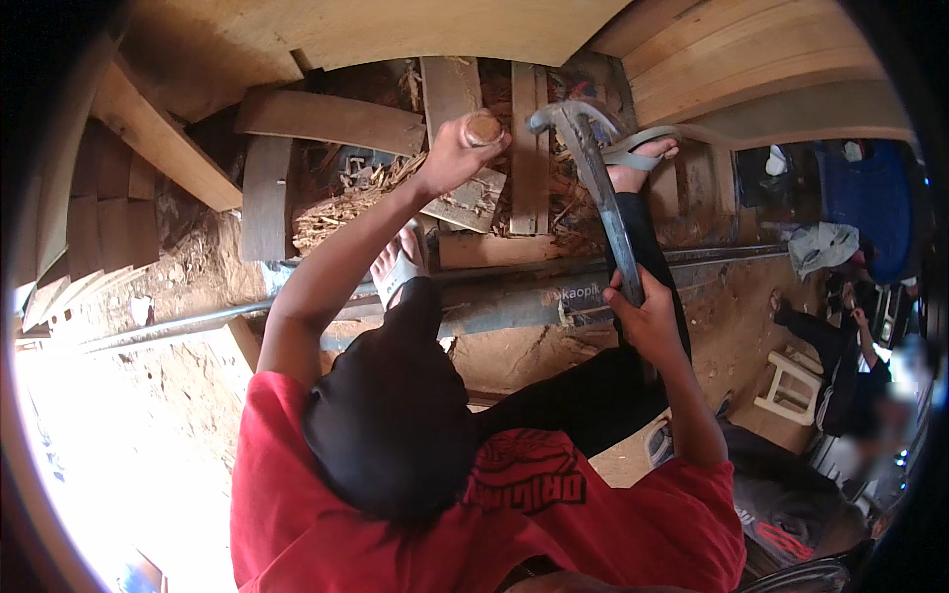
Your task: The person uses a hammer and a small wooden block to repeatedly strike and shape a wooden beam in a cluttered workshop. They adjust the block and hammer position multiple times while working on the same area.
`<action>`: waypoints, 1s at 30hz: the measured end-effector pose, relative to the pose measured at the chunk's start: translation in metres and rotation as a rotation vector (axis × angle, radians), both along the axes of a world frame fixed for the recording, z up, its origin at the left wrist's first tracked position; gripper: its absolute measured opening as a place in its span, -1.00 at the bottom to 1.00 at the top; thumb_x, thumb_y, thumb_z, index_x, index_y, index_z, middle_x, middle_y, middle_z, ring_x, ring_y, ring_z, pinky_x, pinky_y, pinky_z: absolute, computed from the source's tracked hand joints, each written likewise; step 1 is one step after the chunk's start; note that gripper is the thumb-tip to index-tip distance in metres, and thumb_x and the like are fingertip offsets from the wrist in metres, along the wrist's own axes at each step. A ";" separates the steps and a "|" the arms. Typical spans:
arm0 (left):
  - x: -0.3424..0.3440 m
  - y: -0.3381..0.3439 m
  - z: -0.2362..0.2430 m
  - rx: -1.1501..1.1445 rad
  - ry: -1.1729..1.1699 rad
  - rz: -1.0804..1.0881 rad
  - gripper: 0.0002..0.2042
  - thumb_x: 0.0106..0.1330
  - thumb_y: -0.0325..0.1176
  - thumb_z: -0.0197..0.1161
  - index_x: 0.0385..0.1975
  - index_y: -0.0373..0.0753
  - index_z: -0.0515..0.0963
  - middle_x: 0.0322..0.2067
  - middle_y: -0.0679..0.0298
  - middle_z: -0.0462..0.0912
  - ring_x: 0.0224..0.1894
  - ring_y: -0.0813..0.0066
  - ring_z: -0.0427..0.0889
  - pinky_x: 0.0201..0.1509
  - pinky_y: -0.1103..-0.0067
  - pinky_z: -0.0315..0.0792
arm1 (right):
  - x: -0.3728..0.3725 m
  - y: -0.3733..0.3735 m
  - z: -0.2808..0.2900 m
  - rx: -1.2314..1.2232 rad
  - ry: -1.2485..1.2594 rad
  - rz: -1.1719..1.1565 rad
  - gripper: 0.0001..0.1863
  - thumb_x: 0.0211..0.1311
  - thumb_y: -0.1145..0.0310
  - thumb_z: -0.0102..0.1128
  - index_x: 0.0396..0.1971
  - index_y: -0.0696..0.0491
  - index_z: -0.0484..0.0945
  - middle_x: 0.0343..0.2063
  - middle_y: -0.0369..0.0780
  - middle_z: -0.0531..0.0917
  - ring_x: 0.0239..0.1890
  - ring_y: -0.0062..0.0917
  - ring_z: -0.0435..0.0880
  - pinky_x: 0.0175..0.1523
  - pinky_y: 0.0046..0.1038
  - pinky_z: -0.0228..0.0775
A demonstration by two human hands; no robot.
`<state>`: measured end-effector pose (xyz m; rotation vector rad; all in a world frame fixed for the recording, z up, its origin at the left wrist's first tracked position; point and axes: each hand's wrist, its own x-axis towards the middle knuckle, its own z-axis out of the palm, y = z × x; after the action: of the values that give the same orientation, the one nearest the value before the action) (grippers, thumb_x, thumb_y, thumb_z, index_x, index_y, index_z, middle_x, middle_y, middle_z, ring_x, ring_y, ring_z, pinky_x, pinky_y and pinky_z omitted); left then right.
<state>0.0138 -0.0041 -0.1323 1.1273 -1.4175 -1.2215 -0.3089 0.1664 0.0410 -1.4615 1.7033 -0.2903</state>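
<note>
Beyond the right hand (643, 308), clenched low on a claw hammer (593, 178) raised head-up, and under the left hand (457, 153), gripping a round wooden peg (483, 127) upright over scrap boards (474, 198): struck not at all yet, apparently, with driving left to do.

Wood scraps (346, 212) and planks (529, 148) crowding ground between both hands.

dull metal hammer (593, 168); rough wooden peg (483, 127); splintery planks (331, 119)
</note>
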 end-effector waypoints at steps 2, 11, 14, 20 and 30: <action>0.001 0.007 0.002 -0.013 -0.019 -0.030 -0.73 0.48 -0.25 0.49 -0.24 -0.33 0.61 -0.42 0.32 0.68 -0.34 0.63 0.58 -0.21 0.52 0.52 | 0.000 -0.001 0.007 -0.096 -0.101 0.032 -0.75 0.48 0.26 0.45 -0.13 0.13 0.63 -0.47 -0.30 0.61 -0.39 -0.71 0.51 -0.24 -0.49 0.40; 0.017 0.028 0.019 0.179 0.004 -0.147 -0.85 0.49 -0.42 0.44 -0.07 -0.31 0.67 -0.20 0.38 0.80 -0.15 0.68 0.70 -0.04 0.58 0.61 | 0.024 0.006 -0.003 -0.112 -0.047 0.098 -0.62 0.50 0.15 0.44 -0.04 0.22 0.69 -0.50 -0.15 0.69 -0.42 -0.68 0.63 -0.24 -0.41 0.50; 0.015 0.028 0.021 0.178 0.100 -0.192 -0.79 0.46 -0.48 0.42 0.03 -0.33 0.67 -0.14 0.35 0.82 -0.05 0.63 0.74 0.08 0.56 0.64 | 0.027 0.002 0.001 -0.081 0.071 0.176 -0.61 0.50 0.16 0.42 -0.04 0.23 0.69 -0.53 -0.09 0.67 -0.46 -0.67 0.63 -0.28 -0.41 0.49; 0.018 0.026 0.011 0.126 -0.064 -0.203 -0.80 0.48 -0.40 0.45 -0.02 -0.33 0.68 -0.20 0.36 0.79 -0.10 0.63 0.69 0.06 0.52 0.60 | 0.026 0.013 0.012 -0.086 -0.044 0.121 -0.59 0.49 0.18 0.42 0.06 0.24 0.68 -0.52 -0.08 0.69 -0.52 -0.51 0.68 -0.31 -0.37 0.50; 0.013 0.032 0.004 0.005 0.042 -0.193 -0.80 0.48 -0.35 0.49 -0.19 -0.34 0.63 -0.34 0.39 0.72 -0.22 0.67 0.61 -0.08 0.52 0.58 | 0.028 0.012 0.006 -0.110 0.070 0.111 -0.61 0.52 0.17 0.40 0.02 0.23 0.66 -0.54 -0.14 0.57 -0.44 -0.57 0.55 -0.26 -0.33 0.48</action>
<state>0.0266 0.0275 -0.1285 0.9799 -1.5195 -1.3761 -0.2806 0.1789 0.0474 -1.6583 1.6762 -0.2794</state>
